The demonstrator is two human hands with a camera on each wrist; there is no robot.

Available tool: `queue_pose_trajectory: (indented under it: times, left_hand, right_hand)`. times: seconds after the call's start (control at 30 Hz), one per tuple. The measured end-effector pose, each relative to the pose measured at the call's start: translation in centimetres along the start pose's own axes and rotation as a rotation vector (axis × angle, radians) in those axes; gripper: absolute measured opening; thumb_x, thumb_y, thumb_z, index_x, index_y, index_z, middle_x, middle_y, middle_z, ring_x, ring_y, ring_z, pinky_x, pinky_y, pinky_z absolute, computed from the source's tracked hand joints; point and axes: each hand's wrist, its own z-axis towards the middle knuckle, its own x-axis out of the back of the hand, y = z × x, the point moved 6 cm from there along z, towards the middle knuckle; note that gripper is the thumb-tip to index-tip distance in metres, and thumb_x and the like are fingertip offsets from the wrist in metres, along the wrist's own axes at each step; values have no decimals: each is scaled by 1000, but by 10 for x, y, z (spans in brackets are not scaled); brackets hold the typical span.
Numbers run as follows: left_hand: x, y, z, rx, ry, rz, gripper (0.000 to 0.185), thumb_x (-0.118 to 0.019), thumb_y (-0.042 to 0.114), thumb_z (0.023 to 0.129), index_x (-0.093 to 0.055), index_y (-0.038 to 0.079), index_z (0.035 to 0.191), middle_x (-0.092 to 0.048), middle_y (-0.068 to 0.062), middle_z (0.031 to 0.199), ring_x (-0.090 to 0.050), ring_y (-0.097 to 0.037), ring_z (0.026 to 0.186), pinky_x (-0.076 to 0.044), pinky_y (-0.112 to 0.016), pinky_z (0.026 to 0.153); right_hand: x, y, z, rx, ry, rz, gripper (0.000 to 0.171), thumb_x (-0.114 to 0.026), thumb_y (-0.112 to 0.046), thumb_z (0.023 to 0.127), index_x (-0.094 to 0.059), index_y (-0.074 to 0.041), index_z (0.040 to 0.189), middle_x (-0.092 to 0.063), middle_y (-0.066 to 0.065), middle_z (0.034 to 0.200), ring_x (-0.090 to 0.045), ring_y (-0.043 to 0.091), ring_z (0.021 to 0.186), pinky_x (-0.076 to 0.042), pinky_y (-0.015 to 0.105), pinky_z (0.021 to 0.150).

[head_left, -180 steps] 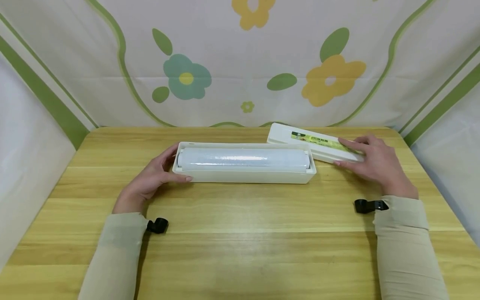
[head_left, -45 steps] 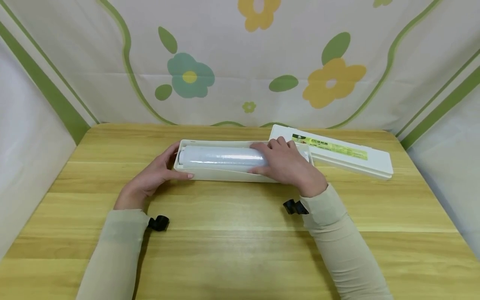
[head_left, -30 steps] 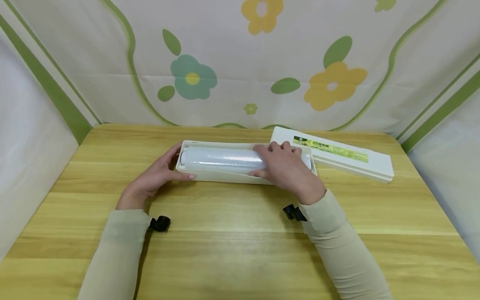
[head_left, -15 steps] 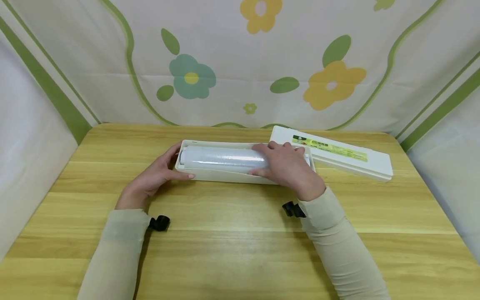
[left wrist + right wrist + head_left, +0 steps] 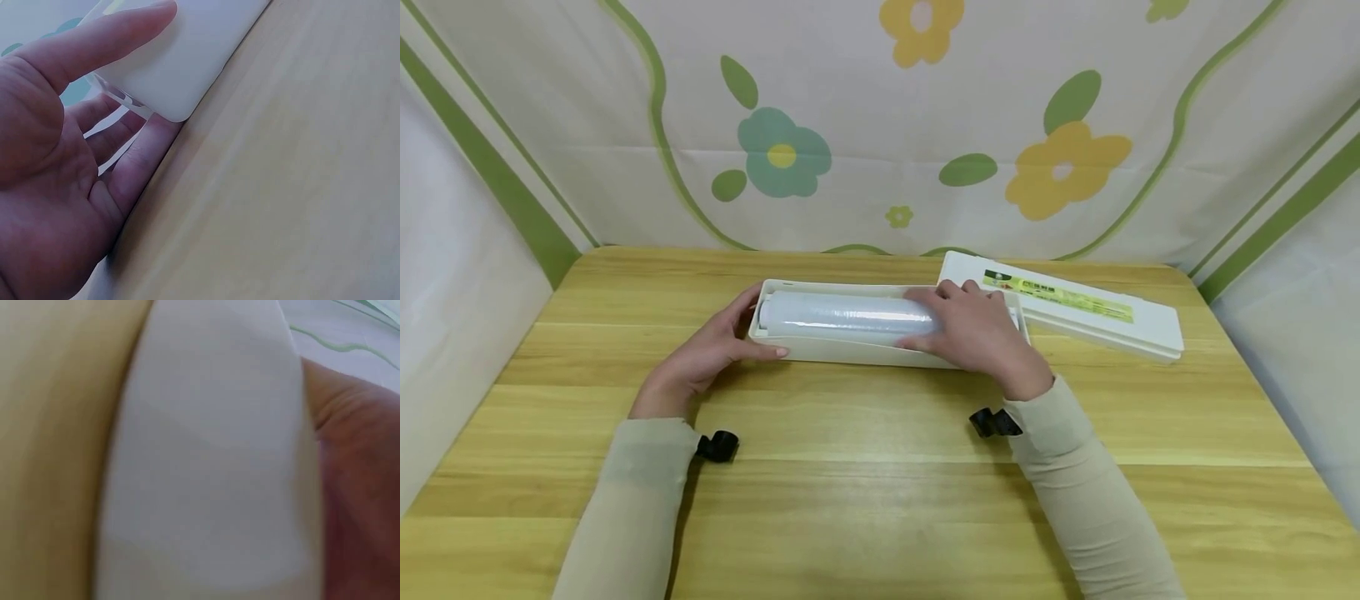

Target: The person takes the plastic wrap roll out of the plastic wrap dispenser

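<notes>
A long white plastic box [image 5: 850,352] lies lengthwise near the far side of the table, with a roll of cling film [image 5: 842,315] inside it. My left hand [image 5: 711,350] holds the box's left end, thumb along the front wall and the other fingers around the far side. Over the right part of the box, my right hand [image 5: 977,333] grips the roll, thumb at its near side and fingers over its far side. Those fingertips are partly hidden down in the box. In the right wrist view the front wall [image 5: 206,456] hides much of the hand.
A white lid [image 5: 1153,325] with a green and yellow label lies slantwise behind and to the right of the box. Behind the wooden table [image 5: 865,492] hangs a flower-patterned cloth [image 5: 865,100]. Black wrist cameras [image 5: 721,447] stick out from both sleeves.
My right hand has let go of the lid, moved left and taken hold of the roll. The left hand stays on the box. Over the last second almost nothing has moved.
</notes>
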Motion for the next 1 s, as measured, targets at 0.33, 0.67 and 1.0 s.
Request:
queue_pose_trajectory:
  times: [0.33, 0.67, 1.0]
  left_hand:
    - [2, 1, -3, -32, -4, 94, 107, -89, 14, 90, -22, 30, 172, -42, -7, 163, -42, -30, 146, -42, -22, 110]
    - [0, 2, -1, -58, -25, 80, 105, -89, 13, 90, -25, 28, 171, -45, -7, 158, -46, -27, 138, -48, -19, 104]
    - [-1, 0, -3, -51, -30, 57, 96, -90, 14, 90, -34, 31, 166, -49, -7, 152, -51, -28, 133, -52, -26, 103]
  right_hand:
    - [-6, 4, -3, 55, 145, 15, 77, -64, -79, 92, -58, -35, 155, -69, 8, 138, -60, 31, 125, -47, 59, 97]
    - [0, 9, -8, 75, 232, 49, 74, -68, -77, 90, -64, -32, 149, -72, 9, 135, -64, 30, 123, -52, 57, 96]
    - [21, 9, -16, 180, 416, 178, 66, -84, -61, 84, -73, -25, 138, -77, 9, 120, -69, 28, 104, -54, 49, 76]
